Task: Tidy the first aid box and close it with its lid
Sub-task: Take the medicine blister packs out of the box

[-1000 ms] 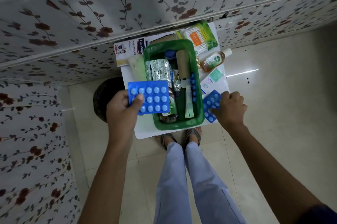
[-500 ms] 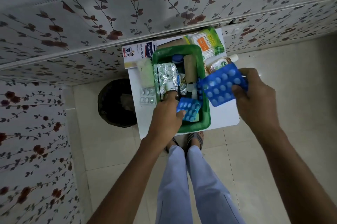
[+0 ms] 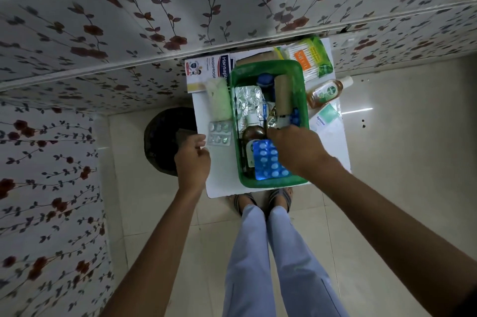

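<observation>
Seen from the head camera, a green first aid box (image 3: 268,120) is shown standing open on a small white worktop (image 3: 224,185) set against a floral-papered wall; its lid cannot be made out. The right hand (image 3: 296,151) is lowered into the box, its grip pressed onto a blue blister pack (image 3: 267,160) lying at the near end; whether the fingers are closed around the pack cannot be told. The left hand (image 3: 192,161) is held at the worktop's left edge, fingers loosely curled and grasping nothing, just beside a silver blister strip (image 3: 219,133). Inside the box, foil pill strips (image 3: 249,102), a brown bottle (image 3: 254,134), a blue cap (image 3: 265,80) and a tan bandage roll (image 3: 282,96) are packed together. Outside it, a carton (image 3: 206,72) printed "Hansaplast" and "WASHPROOF" is seen at the far left, with a pale green packet (image 3: 219,99) in front. On the right, a bag of cotton buds (image 3: 309,58), an amber Dettol bottle (image 3: 326,92) and a box (image 3: 325,118) marked "Optiwax" are laid out.
</observation>
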